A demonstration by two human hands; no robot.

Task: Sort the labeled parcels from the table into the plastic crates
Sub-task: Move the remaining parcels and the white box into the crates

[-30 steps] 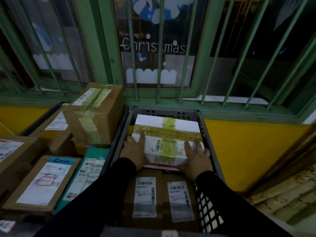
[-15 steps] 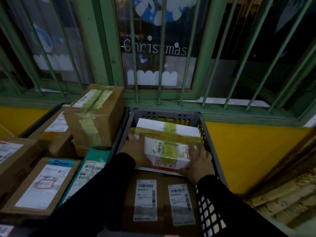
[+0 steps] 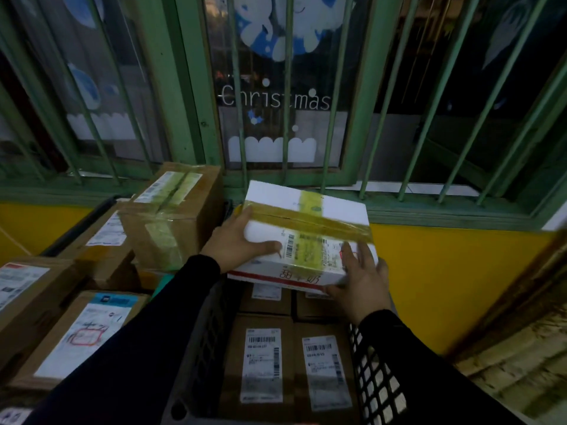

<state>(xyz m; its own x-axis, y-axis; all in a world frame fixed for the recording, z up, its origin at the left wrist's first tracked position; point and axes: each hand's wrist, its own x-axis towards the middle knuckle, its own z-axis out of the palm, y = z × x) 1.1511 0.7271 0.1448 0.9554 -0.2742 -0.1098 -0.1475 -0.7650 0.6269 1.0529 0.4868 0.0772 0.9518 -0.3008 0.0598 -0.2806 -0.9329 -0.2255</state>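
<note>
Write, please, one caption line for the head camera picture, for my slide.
Both hands, left hand and right hand, hold a taped white parcel above a black plastic crate with labeled cardboard boxes.

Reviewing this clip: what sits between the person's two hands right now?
In the head view, the white parcel with yellowish tape lies between the left hand and right hand, gripped at both ends above the dark crate.
</note>
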